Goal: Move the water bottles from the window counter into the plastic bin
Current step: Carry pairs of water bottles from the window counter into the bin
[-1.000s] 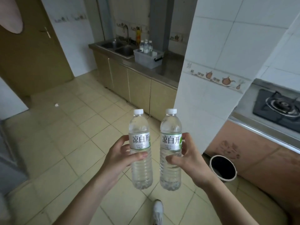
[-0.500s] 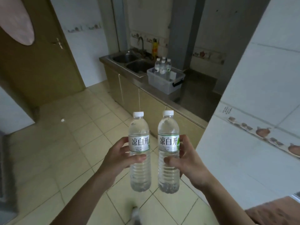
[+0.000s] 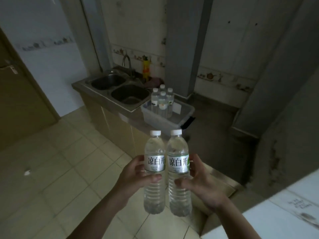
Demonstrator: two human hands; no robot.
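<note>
change: I had walked closer; bin (image 3: 179, 118) loomed larger ahead on counter (image 3: 212, 128)
left hand (image 3: 136, 176): gripped left bottle (image 3: 154, 171)
right hand (image 3: 202, 183): gripped right bottle (image 3: 178, 173)
bin contents: four bottles (image 3: 162, 100) already inside
meaning: drop-off was near

A stainless-steel double-basin sink (image 3: 120, 90) is set into a grey countertop (image 3: 207, 128) over beige cabinet doors (image 3: 119, 128). A curved metal faucet (image 3: 127, 63) and a yellow-orange bottle (image 3: 146, 70) are seen behind it. A brown wooden door (image 3: 20, 100) is seen left.
</note>
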